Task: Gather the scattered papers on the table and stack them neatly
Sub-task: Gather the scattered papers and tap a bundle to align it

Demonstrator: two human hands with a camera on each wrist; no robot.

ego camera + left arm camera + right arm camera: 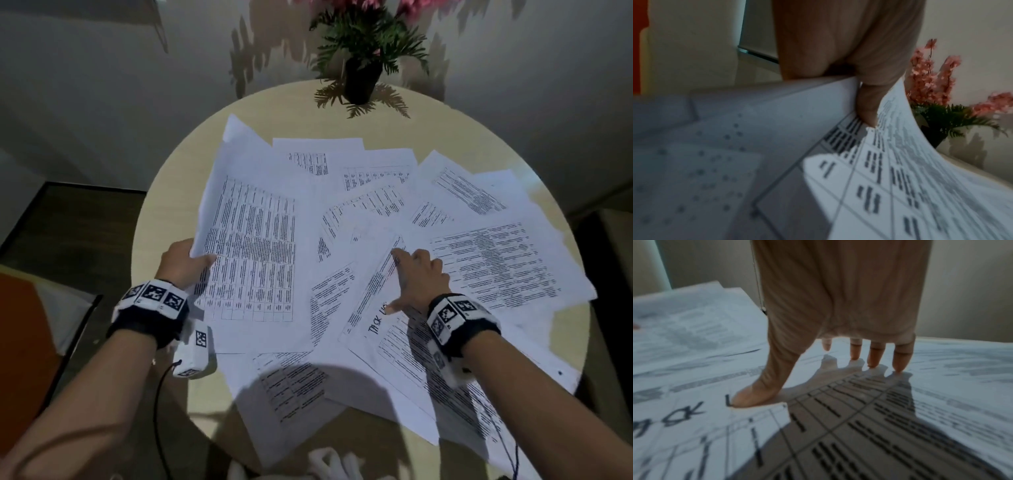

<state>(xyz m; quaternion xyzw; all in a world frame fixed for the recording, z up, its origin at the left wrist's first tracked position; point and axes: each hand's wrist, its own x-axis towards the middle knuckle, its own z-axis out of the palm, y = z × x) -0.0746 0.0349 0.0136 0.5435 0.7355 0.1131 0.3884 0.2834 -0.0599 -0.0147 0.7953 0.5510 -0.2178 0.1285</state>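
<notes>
Several white printed sheets [376, 205] lie scattered and overlapping across the round beige table [281, 102]. My left hand [186, 262] pinches the left edge of a large sheet printed with a table [253, 246], thumb on top; in the left wrist view that held sheet [910, 178] curves upward off the others, with my left thumb [867, 107] pressed on it. My right hand [416, 277] rests with spread, straight fingers on a sheet with handwritten letters [373, 329]; in the right wrist view the fingertips [875, 360] and thumb [756, 395] touch the paper [838, 426].
A dark pot of green fronds and pink flowers [363, 61] stands at the table's far edge, also in the left wrist view as the plant [941, 113]. Sheets overhang the near rim [308, 411]. An orange and white object [30, 329] sits at the left, below the table.
</notes>
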